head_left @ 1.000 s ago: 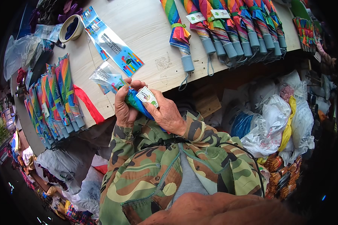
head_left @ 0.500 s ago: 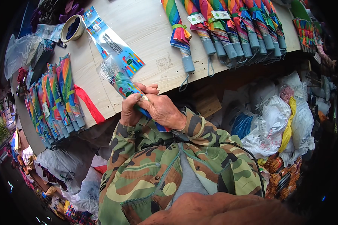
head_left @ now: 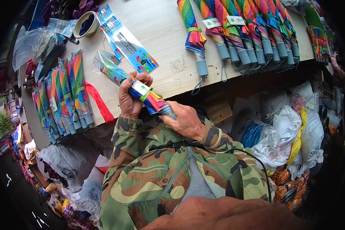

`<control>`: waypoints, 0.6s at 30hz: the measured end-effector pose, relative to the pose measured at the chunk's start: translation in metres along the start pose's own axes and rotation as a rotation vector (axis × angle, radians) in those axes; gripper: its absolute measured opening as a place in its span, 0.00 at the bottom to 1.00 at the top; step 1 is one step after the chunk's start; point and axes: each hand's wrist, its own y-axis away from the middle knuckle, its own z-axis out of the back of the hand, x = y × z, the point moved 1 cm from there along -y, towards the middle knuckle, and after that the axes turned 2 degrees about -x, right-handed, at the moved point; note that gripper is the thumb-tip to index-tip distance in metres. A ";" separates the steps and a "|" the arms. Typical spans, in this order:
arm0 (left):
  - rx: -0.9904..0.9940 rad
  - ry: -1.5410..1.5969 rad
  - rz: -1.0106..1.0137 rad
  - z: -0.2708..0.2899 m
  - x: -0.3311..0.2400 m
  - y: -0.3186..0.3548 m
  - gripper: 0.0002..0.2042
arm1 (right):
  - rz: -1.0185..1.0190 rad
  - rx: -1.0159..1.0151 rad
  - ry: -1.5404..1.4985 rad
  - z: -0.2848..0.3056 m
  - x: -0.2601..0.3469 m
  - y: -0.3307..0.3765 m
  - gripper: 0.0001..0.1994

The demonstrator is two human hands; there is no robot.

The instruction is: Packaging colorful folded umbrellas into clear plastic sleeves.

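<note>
A folded rainbow umbrella (head_left: 156, 102) lies slantwise across both my hands at the table's front edge. Its far end is inside a printed clear plastic sleeve (head_left: 113, 71); a white tag and a green strap show on its bare part. My left hand (head_left: 131, 96) is closed round the middle, at the sleeve's mouth. My right hand (head_left: 186, 122) grips the lower end and covers most of the handle. Just beyond lie flat printed sleeves (head_left: 132, 48) on the table.
Several folded rainbow umbrellas (head_left: 234, 34) with blue-grey handles lie at the far right. More umbrellas (head_left: 65, 96), some sleeved, lean at the left table edge beside a red ribbon (head_left: 99, 101). A small bowl (head_left: 80, 31) stands at the back. White plastic bags (head_left: 283, 126) are heaped below right.
The umbrella's lower part has come into view as my right hand moved down to its handle end. My left hand now grips nearer the sleeve's mouth. The whole view has shifted slightly.
</note>
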 end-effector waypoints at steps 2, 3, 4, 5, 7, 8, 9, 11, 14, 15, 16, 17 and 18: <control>0.079 -0.096 0.136 -0.026 0.027 0.026 0.20 | -0.168 0.113 -0.255 0.007 0.010 -0.018 0.24; 0.092 -0.115 0.200 -0.029 0.038 0.033 0.20 | -0.151 0.051 -0.304 0.001 0.009 -0.026 0.23; 0.105 -0.134 0.263 -0.028 0.044 0.037 0.20 | -0.149 0.050 -0.303 0.002 0.008 -0.029 0.23; 0.106 -0.134 0.261 -0.027 0.046 0.034 0.20 | -0.149 0.044 -0.328 0.004 0.008 -0.031 0.23; 0.153 -0.128 0.208 -0.026 0.045 0.028 0.23 | -0.130 0.022 -0.364 0.008 0.013 -0.032 0.23; 0.150 -0.126 0.202 -0.025 0.041 0.026 0.23 | -0.126 0.029 -0.363 0.009 0.014 -0.030 0.23; 0.121 -0.040 0.126 -0.029 0.033 0.021 0.25 | -0.103 0.059 -0.323 0.011 0.015 -0.028 0.25; 0.074 0.143 0.021 -0.018 0.010 0.008 0.32 | -0.088 0.138 -0.228 0.010 0.017 -0.019 0.27; 0.040 0.123 -0.034 -0.014 -0.017 -0.002 0.30 | 0.046 0.048 -0.224 0.004 0.026 -0.010 0.25; 0.037 0.119 -0.046 -0.012 -0.018 -0.001 0.30 | 0.045 0.041 -0.209 0.000 0.024 -0.008 0.27; 0.029 0.164 -0.028 -0.010 -0.018 -0.001 0.29 | 0.055 0.049 -0.216 -0.004 0.023 -0.010 0.27; 0.020 0.208 -0.013 -0.009 -0.018 0.001 0.27 | 0.059 -0.082 -0.221 -0.009 0.023 -0.013 0.29; -0.028 0.141 -0.043 -0.015 -0.011 0.006 0.25 | 0.061 -0.213 -0.225 -0.012 0.024 -0.015 0.31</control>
